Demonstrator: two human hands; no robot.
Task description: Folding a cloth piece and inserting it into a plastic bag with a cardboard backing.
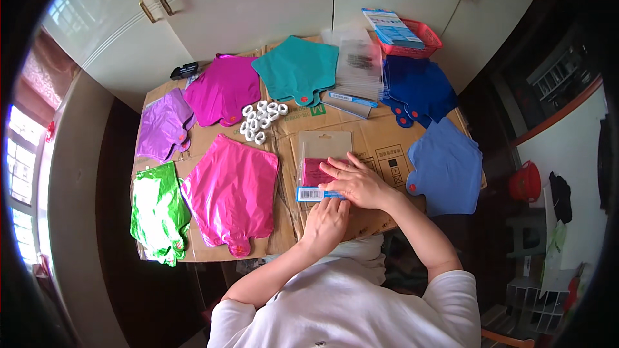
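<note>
In front of me on the cardboard lies a clear plastic packet (343, 145) with a hang hole at its far end. A folded dark pink piece (314, 171) shows through it, and a blue-edged barcode label (310, 194) crosses its near end. My right hand (358, 185) rests flat on the packet, fingers spread. My left hand (325, 224) is closed at the packet's near edge, its fingers bent and bunched against the label; their tips are partly hidden. To the left is a flat, shiny pink foil balloon (230, 191). Small white rings (260, 120), perhaps rolls of ribbon, lie in a heap beyond it.
Flat foil pieces ring the cardboard: green (157, 209), lilac (162, 127), magenta (222, 90), teal (298, 67), dark blue (419, 87) and light blue (446, 166). At the back are stacked clear bags (359, 64) and a red basket (427, 37) under blue printed packs (393, 28).
</note>
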